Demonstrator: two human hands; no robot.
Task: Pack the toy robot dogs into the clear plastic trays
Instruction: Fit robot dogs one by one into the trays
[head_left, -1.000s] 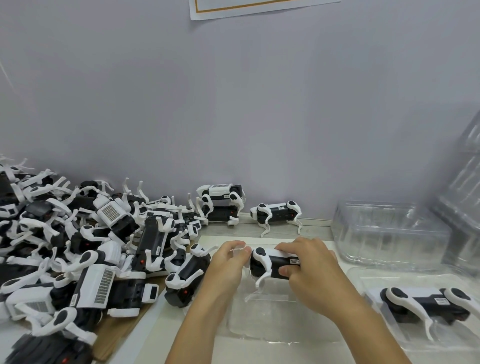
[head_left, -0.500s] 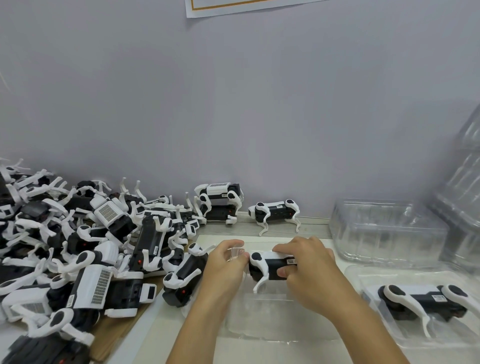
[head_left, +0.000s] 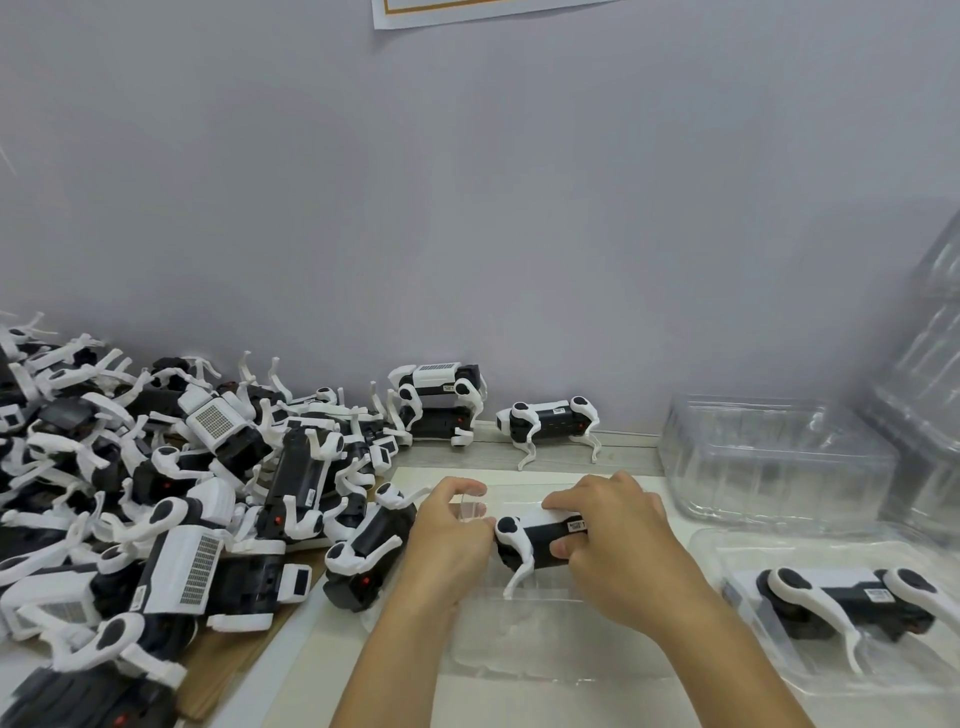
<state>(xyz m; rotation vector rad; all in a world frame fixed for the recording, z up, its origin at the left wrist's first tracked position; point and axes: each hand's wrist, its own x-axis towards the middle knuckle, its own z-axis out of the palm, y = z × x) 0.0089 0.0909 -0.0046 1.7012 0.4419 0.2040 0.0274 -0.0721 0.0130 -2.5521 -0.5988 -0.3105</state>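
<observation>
A black-and-white toy robot dog (head_left: 530, 543) lies on its side over a clear plastic tray (head_left: 545, 639) at the table's centre. My right hand (head_left: 618, 551) grips its body from the right, thumb on the black side. My left hand (head_left: 449, 535) holds the dog's front end, fingers curled by the tray's far-left rim. Its white front leg hangs down into the tray. Another dog (head_left: 852, 603) lies in a second clear tray (head_left: 769, 670) at the right.
A big heap of toy dogs (head_left: 171, 499) fills the left side. Two stacked dogs (head_left: 441, 405) and one standing dog (head_left: 553, 426) are by the wall. Empty clear trays (head_left: 774, 462) are stacked at the back right, more (head_left: 930, 364) beyond them.
Both hands and the held dog have stayed almost where they were, sinking slightly toward the tray. Nothing else has moved.
</observation>
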